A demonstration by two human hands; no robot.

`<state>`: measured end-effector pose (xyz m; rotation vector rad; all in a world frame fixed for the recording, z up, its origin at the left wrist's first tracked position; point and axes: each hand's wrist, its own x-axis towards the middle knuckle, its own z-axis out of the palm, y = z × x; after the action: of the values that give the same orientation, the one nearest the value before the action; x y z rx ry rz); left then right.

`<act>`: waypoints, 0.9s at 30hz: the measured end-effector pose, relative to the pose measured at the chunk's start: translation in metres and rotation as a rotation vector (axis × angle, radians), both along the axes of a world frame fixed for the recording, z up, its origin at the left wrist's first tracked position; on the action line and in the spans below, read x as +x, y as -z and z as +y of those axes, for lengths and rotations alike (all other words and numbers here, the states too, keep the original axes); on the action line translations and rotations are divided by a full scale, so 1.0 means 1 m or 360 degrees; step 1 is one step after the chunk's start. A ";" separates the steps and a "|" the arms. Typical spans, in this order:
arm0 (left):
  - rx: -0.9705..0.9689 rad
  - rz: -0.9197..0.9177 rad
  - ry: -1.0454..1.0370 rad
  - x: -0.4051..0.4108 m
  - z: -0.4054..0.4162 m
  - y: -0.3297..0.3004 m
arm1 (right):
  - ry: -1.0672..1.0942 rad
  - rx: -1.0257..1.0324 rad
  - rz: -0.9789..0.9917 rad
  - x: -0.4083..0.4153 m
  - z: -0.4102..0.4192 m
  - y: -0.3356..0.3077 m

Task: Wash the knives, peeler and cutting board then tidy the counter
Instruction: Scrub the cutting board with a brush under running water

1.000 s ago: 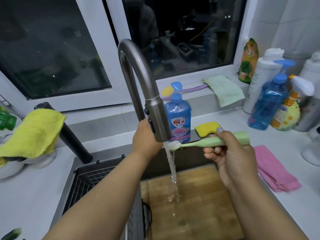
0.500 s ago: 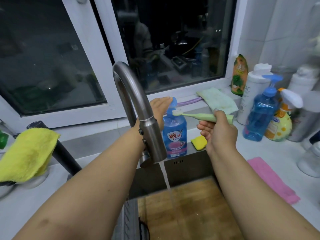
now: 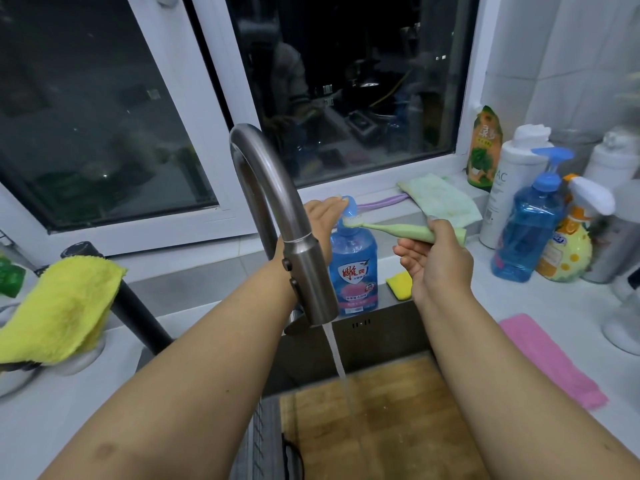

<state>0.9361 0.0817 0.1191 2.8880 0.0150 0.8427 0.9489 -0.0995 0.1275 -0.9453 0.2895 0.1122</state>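
My right hand [image 3: 436, 268] grips a pale green brush [image 3: 398, 230] by its handle, with the white bristle head held under the spout of the blue dish soap bottle [image 3: 353, 271]. My left hand [image 3: 320, 220] reaches behind the faucet [image 3: 270, 188] and lies flat on the bottle's blue pump head [image 3: 349, 206]; part of the hand is hidden by the faucet. Water [image 3: 334, 348] runs from the faucet onto the wooden cutting board [image 3: 381, 427] lying in the sink. No knives or peeler show.
A yellow sponge [image 3: 398, 285] sits beside the soap bottle. On the right counter lie a pink cloth [image 3: 550, 362] and several bottles [image 3: 530, 230]. A yellow cloth [image 3: 62, 306] hangs at left. A green cloth [image 3: 440, 199] lies on the sill.
The brush left the running water and rose to the soap bottle's spout. My left hand moved from near the faucet head up onto the pump head.
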 end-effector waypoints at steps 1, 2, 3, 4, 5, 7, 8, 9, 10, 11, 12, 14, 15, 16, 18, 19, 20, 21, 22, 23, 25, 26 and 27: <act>0.0006 0.0009 -0.0013 0.000 -0.001 -0.001 | -0.0005 0.0012 -0.0001 0.000 -0.001 0.000; 0.0002 0.0029 -0.0029 -0.001 -0.002 -0.002 | -0.0011 0.0023 -0.0005 0.000 -0.002 0.001; 0.0004 0.0063 -0.0050 -0.001 -0.004 -0.002 | -0.0019 0.0031 -0.0009 0.000 -0.003 0.001; 0.0001 0.0077 -0.0061 -0.001 -0.003 -0.002 | -0.0029 0.0041 -0.0014 0.000 -0.003 0.002; -0.0001 0.0105 -0.0079 -0.001 -0.004 -0.003 | -0.0038 0.0054 -0.0019 0.000 -0.004 0.003; -0.0011 0.0125 -0.0090 -0.002 -0.006 -0.003 | -0.0049 0.0083 -0.0029 0.000 -0.007 0.005; -0.0004 0.0126 -0.0095 -0.002 -0.007 -0.003 | -0.0052 0.0098 -0.0033 -0.001 -0.008 0.006; -0.0022 0.0185 -0.0093 -0.001 -0.006 -0.005 | -0.0056 0.0112 -0.0036 -0.002 -0.011 0.007; -0.0048 0.0227 -0.0076 -0.001 -0.006 -0.009 | -0.0061 0.0130 -0.0039 -0.004 -0.013 0.008; -0.0087 0.0294 -0.0039 0.001 -0.003 -0.007 | -0.0070 0.0148 -0.0039 -0.007 -0.016 0.009; -0.0170 0.0428 -0.0014 0.002 0.003 -0.007 | -0.0080 0.0159 -0.0040 -0.010 -0.019 0.011; -0.0680 0.0537 -0.0024 0.001 0.018 0.001 | -0.0118 0.0151 -0.0051 -0.018 -0.027 0.017; -0.1005 0.0456 -0.0090 -0.007 0.016 0.000 | -0.0149 0.0137 -0.0061 -0.022 -0.032 0.021; -0.1265 0.0335 -0.0182 -0.022 0.007 0.002 | -0.0193 0.0117 -0.0061 -0.029 -0.037 0.029; -0.1395 -0.0009 -0.0305 -0.057 -0.015 0.010 | -0.0320 0.0098 -0.0035 -0.043 -0.049 0.045; -0.1344 -0.0122 -0.0290 -0.076 -0.028 0.016 | -0.0395 0.0089 0.0006 -0.051 -0.054 0.056; -0.1275 -0.0149 -0.0260 -0.094 -0.038 0.031 | -0.0468 0.0074 0.0061 -0.059 -0.059 0.066; -0.1198 -0.0147 -0.0314 -0.107 -0.040 0.058 | -0.0529 0.0056 0.0118 -0.066 -0.062 0.076; -0.1125 -0.0068 -0.0411 -0.120 -0.042 0.084 | -0.0576 0.0038 0.0179 -0.073 -0.066 0.086; -0.1152 0.0030 -0.0504 -0.131 -0.041 0.114 | -0.0610 0.0023 0.0242 -0.080 -0.068 0.095; -0.1378 0.0370 -0.0774 -0.149 -0.044 0.169 | -0.0650 -0.0006 0.0371 -0.094 -0.072 0.111; -0.1527 0.0626 -0.0939 -0.158 -0.047 0.189 | -0.0666 -0.0017 0.0432 -0.100 -0.073 0.119; -0.1692 0.0876 -0.1092 -0.168 -0.051 0.205 | -0.0682 -0.0023 0.0481 -0.106 -0.074 0.125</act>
<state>0.7685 0.0311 -0.0858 1.9337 1.1492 -0.0225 0.8425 -0.1737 0.0026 -0.9939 0.3624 0.6504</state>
